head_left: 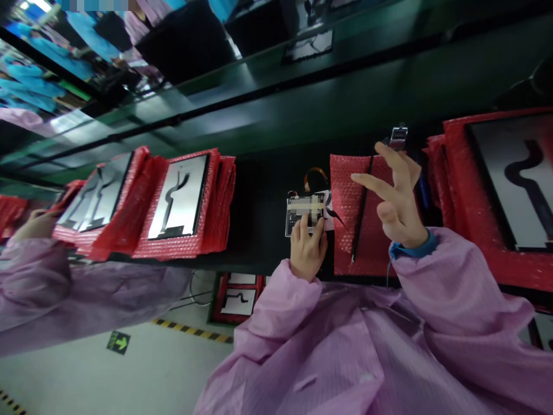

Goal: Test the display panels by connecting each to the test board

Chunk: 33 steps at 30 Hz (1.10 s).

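Observation:
My left hand (307,245) rests with its fingers pressed together on a small white board (302,208) crossed by beige tape strips. The board lies on the dark bench and an orange flex loop (314,173) rises behind it. My right hand (400,199) is raised over a red bubble-wrap sheet (345,202). It holds a thin dark panel (362,213) on its edge, with two fingers stretched out across it. A small connector tab (398,135) sticks up above those fingers. I wear a blue wrist strap (410,251).
Panels on red bubble wrap lie at the left (179,199) and far right (510,184). A co-worker's pink sleeve (38,288) and hand (37,225) reach in at the far left. Below the bench sits a tray of panels (237,297). The floor carries striped tape (194,330).

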Each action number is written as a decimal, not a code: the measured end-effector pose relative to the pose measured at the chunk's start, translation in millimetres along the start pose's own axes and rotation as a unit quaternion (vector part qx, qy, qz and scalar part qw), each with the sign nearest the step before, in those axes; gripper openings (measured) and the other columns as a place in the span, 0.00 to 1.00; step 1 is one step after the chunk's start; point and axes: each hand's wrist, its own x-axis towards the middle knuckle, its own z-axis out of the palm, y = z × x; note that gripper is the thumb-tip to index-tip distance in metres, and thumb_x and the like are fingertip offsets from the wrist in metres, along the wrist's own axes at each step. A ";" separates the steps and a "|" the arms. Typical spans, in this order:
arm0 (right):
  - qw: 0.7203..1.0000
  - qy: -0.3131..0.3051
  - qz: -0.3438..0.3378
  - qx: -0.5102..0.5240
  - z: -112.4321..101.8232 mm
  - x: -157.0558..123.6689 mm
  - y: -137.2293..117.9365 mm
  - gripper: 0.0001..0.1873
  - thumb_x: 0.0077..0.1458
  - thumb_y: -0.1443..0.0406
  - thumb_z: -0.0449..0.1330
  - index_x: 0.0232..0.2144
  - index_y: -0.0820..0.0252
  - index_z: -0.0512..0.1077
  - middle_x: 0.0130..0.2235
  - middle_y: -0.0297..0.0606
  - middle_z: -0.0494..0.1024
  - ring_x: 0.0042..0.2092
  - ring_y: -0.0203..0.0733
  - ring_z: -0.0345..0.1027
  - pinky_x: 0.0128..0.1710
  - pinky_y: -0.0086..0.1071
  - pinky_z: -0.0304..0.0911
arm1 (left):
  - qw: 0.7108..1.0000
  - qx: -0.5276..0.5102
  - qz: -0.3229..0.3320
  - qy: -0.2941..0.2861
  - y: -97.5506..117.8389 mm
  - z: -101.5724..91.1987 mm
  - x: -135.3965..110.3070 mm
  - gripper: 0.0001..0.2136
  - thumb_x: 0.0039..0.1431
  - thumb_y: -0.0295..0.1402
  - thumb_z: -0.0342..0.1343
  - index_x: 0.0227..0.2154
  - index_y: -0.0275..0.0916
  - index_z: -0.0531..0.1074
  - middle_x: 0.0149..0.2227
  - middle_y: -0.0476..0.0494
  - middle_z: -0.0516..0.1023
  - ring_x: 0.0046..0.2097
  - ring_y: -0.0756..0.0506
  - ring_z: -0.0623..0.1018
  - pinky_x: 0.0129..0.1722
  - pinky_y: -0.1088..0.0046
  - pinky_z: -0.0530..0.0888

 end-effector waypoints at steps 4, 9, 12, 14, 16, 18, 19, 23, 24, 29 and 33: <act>1.000 0.023 0.011 0.005 -4.4 -1.8 -5.6 0.34 0.67 0.43 0.34 0.59 0.43 0.69 0.66 0.39 0.55 0.66 0.58 0.52 0.64 0.57 0.52 | 1.000 -0.019 0.008 0.008 -0.8 -1.6 -1.3 0.18 0.69 0.32 0.47 0.58 0.38 0.69 0.62 0.27 0.66 0.60 0.33 0.69 0.58 0.47 0.71; 0.993 -0.031 0.101 0.047 -35.1 -11.3 -23.2 0.26 0.66 0.48 0.49 0.60 0.50 0.69 0.53 0.46 0.69 0.55 0.53 0.64 0.55 0.51 0.64 | 0.982 -0.113 0.148 -0.027 -4.6 -10.1 -0.4 0.23 0.70 0.39 0.47 0.63 0.35 0.62 0.64 0.27 0.67 0.67 0.34 0.65 0.64 0.49 0.67; 0.970 -0.053 0.225 0.070 -59.3 -20.4 -28.7 0.24 0.60 0.58 0.58 0.58 0.50 0.69 0.49 0.43 0.74 0.41 0.46 0.70 0.39 0.42 0.68 | 0.971 -0.124 0.187 -0.078 -5.1 -10.2 0.7 0.20 0.68 0.40 0.50 0.58 0.35 0.67 0.62 0.28 0.71 0.67 0.34 0.66 0.66 0.48 0.65; 0.946 -0.026 0.314 0.080 -71.0 -26.5 -28.7 0.25 0.53 0.62 0.60 0.54 0.51 0.71 0.41 0.40 0.75 0.32 0.41 0.68 0.29 0.37 0.63 | 0.971 -0.120 0.185 -0.094 -4.2 -8.4 1.2 0.18 0.68 0.39 0.51 0.55 0.34 0.70 0.61 0.28 0.73 0.67 0.34 0.67 0.66 0.47 0.64; 0.923 0.016 0.372 0.103 -77.1 -32.1 -26.9 0.25 0.47 0.66 0.61 0.50 0.51 0.74 0.34 0.37 0.73 0.30 0.41 0.67 0.26 0.35 0.60 | 0.972 -0.121 0.180 -0.095 -3.2 -6.8 1.3 0.17 0.68 0.38 0.52 0.55 0.33 0.70 0.60 0.28 0.73 0.66 0.34 0.68 0.66 0.47 0.65; 0.908 0.061 0.395 0.125 -77.4 -37.1 -24.4 0.23 0.45 0.68 0.61 0.46 0.51 0.75 0.29 0.34 0.71 0.31 0.41 0.68 0.27 0.35 0.59 | 0.972 -0.124 0.175 -0.091 -2.6 -6.4 1.4 0.17 0.68 0.37 0.52 0.55 0.34 0.69 0.60 0.29 0.74 0.66 0.35 0.69 0.66 0.47 0.65; 0.903 0.082 0.401 0.134 -75.7 -39.2 -23.1 0.22 0.45 0.69 0.60 0.45 0.50 0.75 0.29 0.34 0.71 0.32 0.41 0.68 0.28 0.35 0.59 | 0.973 -0.125 0.173 -0.090 -2.4 -6.7 1.5 0.17 0.68 0.36 0.52 0.55 0.34 0.69 0.60 0.29 0.74 0.66 0.35 0.69 0.66 0.47 0.65; 0.878 0.100 0.421 0.205 -59.6 -42.7 -16.8 0.23 0.45 0.69 0.61 0.46 0.49 0.73 0.35 0.33 0.77 0.34 0.40 0.70 0.33 0.35 0.64 | 0.974 -0.134 0.164 -0.085 -2.2 -9.1 2.3 0.18 0.66 0.33 0.52 0.57 0.35 0.65 0.59 0.31 0.75 0.66 0.36 0.70 0.66 0.47 0.66; 0.869 0.089 0.429 0.231 -54.1 -42.3 -14.4 0.24 0.45 0.69 0.61 0.47 0.49 0.72 0.37 0.33 0.78 0.36 0.41 0.71 0.34 0.35 0.65 | 0.974 -0.136 0.160 -0.079 -2.1 -9.4 2.6 0.19 0.66 0.31 0.52 0.58 0.35 0.64 0.59 0.31 0.76 0.65 0.36 0.70 0.66 0.47 0.67; 0.836 0.021 0.457 0.302 -27.9 -42.3 6.3 0.26 0.46 0.68 0.58 0.50 0.49 0.68 0.40 0.33 0.80 0.37 0.42 0.74 0.39 0.38 0.71 | 0.978 -0.135 0.148 -0.055 -1.7 -6.8 1.5 0.23 0.64 0.26 0.49 0.62 0.34 0.59 0.57 0.31 0.77 0.65 0.39 0.72 0.66 0.49 0.67; 0.899 -0.041 0.418 0.120 -23.3 -50.0 17.7 0.28 0.48 0.66 0.58 0.54 0.55 0.69 0.53 0.46 0.75 0.50 0.51 0.73 0.53 0.51 0.70 | 0.977 -0.123 0.166 -0.047 -0.8 -11.4 -0.1 0.19 0.66 0.28 0.50 0.58 0.35 0.64 0.56 0.33 0.78 0.64 0.38 0.72 0.65 0.49 0.68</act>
